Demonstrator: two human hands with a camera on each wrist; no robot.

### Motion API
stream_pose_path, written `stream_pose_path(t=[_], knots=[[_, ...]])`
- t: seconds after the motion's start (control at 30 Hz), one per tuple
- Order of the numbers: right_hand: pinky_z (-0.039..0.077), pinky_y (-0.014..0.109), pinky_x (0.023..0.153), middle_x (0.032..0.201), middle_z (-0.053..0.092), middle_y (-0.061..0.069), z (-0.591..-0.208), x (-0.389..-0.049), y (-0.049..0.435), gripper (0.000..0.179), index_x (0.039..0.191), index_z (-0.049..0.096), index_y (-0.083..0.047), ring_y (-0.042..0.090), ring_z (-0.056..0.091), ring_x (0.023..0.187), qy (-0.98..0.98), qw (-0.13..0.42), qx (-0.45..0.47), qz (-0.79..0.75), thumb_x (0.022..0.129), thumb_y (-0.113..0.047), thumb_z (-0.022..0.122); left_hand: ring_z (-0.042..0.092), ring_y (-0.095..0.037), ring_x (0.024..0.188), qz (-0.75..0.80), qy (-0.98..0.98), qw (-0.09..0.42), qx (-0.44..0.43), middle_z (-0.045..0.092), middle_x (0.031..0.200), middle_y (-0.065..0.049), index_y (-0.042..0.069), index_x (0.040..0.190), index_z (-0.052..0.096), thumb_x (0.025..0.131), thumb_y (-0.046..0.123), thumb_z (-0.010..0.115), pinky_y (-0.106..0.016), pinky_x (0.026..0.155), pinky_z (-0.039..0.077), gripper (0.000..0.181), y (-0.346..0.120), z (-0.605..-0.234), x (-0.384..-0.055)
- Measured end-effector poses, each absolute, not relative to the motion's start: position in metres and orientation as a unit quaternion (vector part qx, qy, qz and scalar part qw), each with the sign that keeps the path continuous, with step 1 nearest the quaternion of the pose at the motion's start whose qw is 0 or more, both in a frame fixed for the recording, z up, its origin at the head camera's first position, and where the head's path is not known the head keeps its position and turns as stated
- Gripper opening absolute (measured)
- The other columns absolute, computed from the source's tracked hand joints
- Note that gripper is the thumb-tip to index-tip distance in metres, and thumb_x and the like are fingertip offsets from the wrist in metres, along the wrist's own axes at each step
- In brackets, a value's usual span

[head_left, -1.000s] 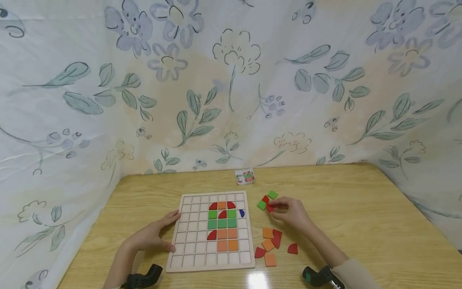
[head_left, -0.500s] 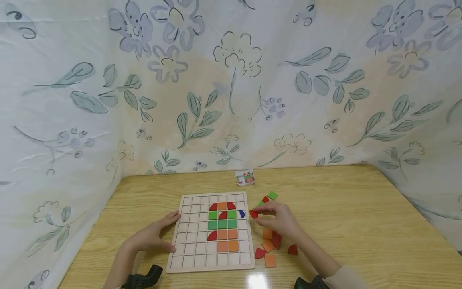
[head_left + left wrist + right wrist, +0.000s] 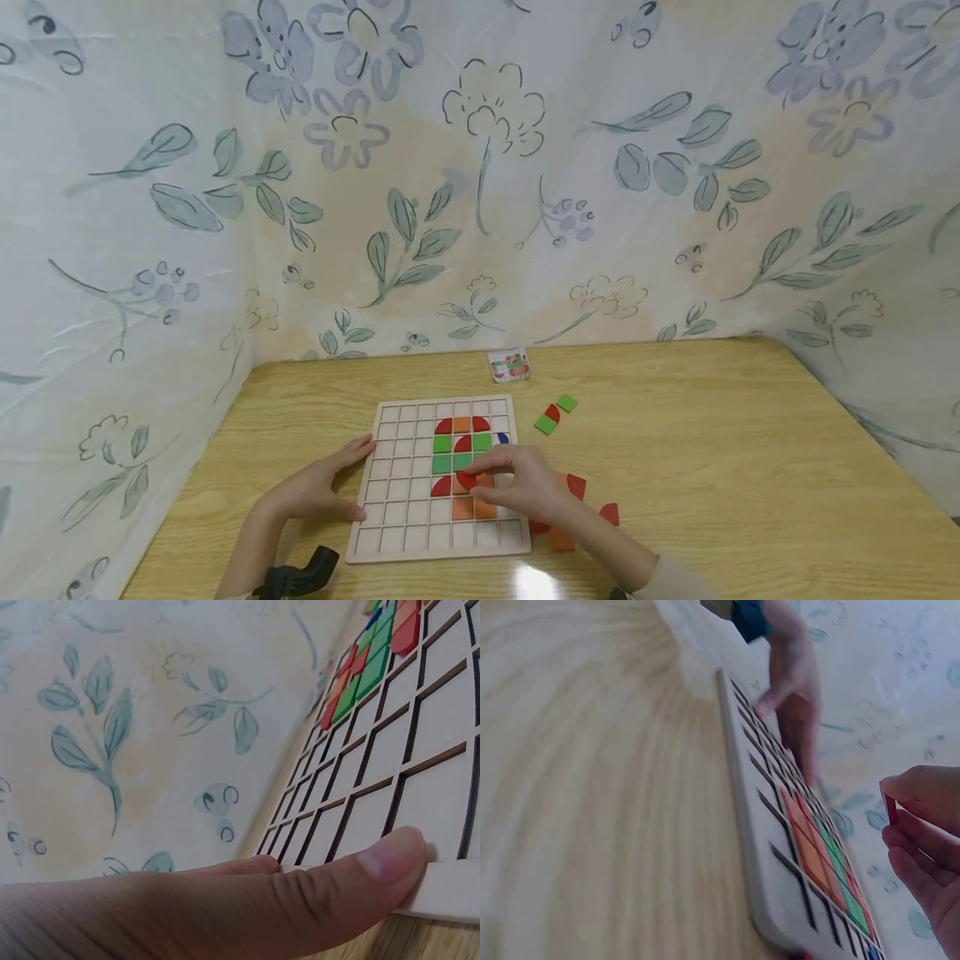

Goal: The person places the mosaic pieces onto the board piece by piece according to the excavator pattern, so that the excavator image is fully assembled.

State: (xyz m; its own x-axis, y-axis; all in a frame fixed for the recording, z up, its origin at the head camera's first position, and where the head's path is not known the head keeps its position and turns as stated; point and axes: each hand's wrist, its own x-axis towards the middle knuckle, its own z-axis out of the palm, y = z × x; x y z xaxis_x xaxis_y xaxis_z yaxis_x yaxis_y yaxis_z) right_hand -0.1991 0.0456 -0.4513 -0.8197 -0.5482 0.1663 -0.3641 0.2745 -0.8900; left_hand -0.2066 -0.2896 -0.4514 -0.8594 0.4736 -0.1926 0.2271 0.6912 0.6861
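Hands are well apart: the left [image 3: 318,487] lies at 9 o'clock of the board [image 3: 393,492], fingers extended along its edge and thumb resting on the rim, while the right [image 3: 525,483] pinches a red piece [image 3: 466,481] between thumb and fingertips. That piece, a quarter-round, is over the board at 3 o'clock from its centre, above the orange tiles; the right wrist view shows it gripped nearly on edge, apparently not touching the board.

Each piece should be light, stiff and hard to break, probably painted wood, and its smooth faces may slip a little. Best hold is by opposite edges, leaving the underside free. The board looks flat and rigid, heavier than any piece yet easily nudged, so its rim is the place to steady it.

At 2 o'clock, off the board, lie two green tiles [image 3: 566,403] with a red quarter [image 3: 552,412] between them; nearer 4 o'clock, orange and red pieces [image 3: 576,486] are partly hidden by the right arm. A blue piece [image 3: 503,438] sits inside the board toward 2 o'clock.

On the surface [image 3: 712,458] at 1 o'clock, a small card [image 3: 508,365] bears a coloured grid pattern. No brand or writing is readable.
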Motion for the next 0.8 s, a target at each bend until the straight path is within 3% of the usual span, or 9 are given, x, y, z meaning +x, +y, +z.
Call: stream_pose_path(t=[0.17, 0.43, 0.8], knots=[[0.05, 0.021, 0.081, 0.098, 0.069, -0.005, -0.458, -0.195, 0.028, 0.023, 0.1, 0.073, -0.01, 0.003, 0.059, 0.092, 0.812, 0.076, -0.341, -0.468, 0.08, -0.02, 0.073, 0.013, -0.045, 0.136, 0.339, 0.903, 0.176, 0.197, 0.015, 0.152, -0.018, 0.007, 0.145, 0.028, 0.066, 0.039, 0.079, -0.064, 0.103, 0.018, 0.1, -0.29, -0.453, -0.207], [0.045, 0.019, 0.085, 0.101, 0.067, -0.008, -0.459, -0.189, 0.015, 0.02, 0.101, 0.073, -0.012, 0.003, 0.056, 0.097, 0.848, 0.06, -0.401, -0.341, 0.083, -0.018, 0.069, 0.013, -0.046, 0.136, 0.34, 0.903, 0.175, 0.196, 0.015, 0.152, -0.018, 0.008, 0.145, 0.029, 0.065, 0.038, 0.08, -0.064, 0.102, 0.018, 0.1, -0.29, -0.453, -0.207], [0.045, 0.016, 0.083, 0.101, 0.065, -0.011, -0.465, -0.189, 0.008, 0.019, 0.101, 0.073, -0.015, 0.003, 0.054, 0.095, 0.873, 0.04, -0.403, -0.271, 0.084, -0.02, 0.068, 0.013, -0.047, 0.136, 0.345, 0.899, 0.173, 0.205, 0.016, 0.152, -0.021, 0.005, 0.145, 0.028, 0.067, 0.036, 0.08, -0.064, 0.103, 0.018, 0.098, -0.29, -0.453, -0.207]])
